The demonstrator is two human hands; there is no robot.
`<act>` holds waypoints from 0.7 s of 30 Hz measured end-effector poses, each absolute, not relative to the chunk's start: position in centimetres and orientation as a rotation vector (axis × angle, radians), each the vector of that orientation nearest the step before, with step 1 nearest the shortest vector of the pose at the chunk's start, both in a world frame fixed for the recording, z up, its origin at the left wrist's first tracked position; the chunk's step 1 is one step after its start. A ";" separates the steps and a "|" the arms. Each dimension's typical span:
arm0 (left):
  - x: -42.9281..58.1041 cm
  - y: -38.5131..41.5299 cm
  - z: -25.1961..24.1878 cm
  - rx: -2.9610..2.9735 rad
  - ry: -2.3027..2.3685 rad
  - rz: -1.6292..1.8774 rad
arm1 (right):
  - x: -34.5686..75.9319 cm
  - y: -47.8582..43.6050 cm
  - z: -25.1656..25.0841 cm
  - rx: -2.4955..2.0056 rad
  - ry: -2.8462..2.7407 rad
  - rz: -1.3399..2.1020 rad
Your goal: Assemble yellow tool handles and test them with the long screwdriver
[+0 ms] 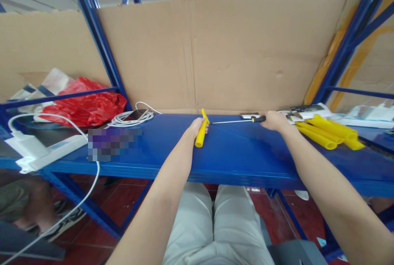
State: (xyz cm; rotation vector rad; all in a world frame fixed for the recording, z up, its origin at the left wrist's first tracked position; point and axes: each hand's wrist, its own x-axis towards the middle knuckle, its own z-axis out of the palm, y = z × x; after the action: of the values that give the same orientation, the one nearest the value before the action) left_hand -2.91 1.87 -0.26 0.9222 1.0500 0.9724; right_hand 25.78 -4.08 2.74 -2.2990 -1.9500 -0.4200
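Observation:
My left hand [197,126] is closed around a yellow plastic tube-shaped piece [200,134] with a narrow pointed end, held tilted just above the blue tabletop [234,150]. In my right hand [273,121] is a long screwdriver [258,119] with a black and yellow handle. Its thin metal shaft points left, and the tip reaches the side of the yellow piece near my left fingers. Whether the tip is inside the piece or only against it, I cannot tell. Beside my right wrist lie several similar yellow tubes [334,131] in a pile.
A cardboard sheet [246,51] stands along the back between blue posts. On the left are a red plastic bag [89,99], a coiled white cable [131,119] and a white power strip [58,150]. A small dark-and-white item [249,115] lies at the back. Another person's leg [40,201] shows below left.

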 end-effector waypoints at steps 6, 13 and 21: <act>-2.9 2.1 -0.4 0.888 1.045 0.982 | 26.8 -4.0 2.6 -2.251 -1.872 -0.384; -3.0 2.0 -0.4 0.862 0.942 0.968 | 26.9 -3.6 2.2 -2.181 -1.883 -0.384; -3.1 1.7 0.2 0.760 0.826 0.996 | 27.0 -3.7 2.2 -2.183 -1.881 -0.362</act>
State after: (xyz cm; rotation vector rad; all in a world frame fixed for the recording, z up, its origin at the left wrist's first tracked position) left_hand -3.08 1.70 0.21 0.7599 0.8259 0.9955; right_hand 26.98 -3.68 2.21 -2.1828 -1.8812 -0.3617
